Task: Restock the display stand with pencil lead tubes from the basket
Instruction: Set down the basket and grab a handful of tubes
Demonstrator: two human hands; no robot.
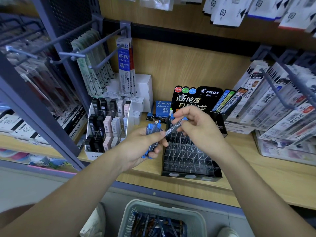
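Left hand [136,148] grips several lead tubes [152,128]; right hand [200,129], at two o'clock, pinches one tube [171,130] near its cap: likely light, rigid, slippery.

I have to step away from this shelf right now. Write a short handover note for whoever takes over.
The left hand grips a bundle of lead tubes.
The right hand pinches a single tube above the display stand.
Done: the stand's visible slots look empty, so nothing seems stocked yet.
The basket below holds spare tubes.
Left: slot the single tube, then the bundle, then the basket's stock.
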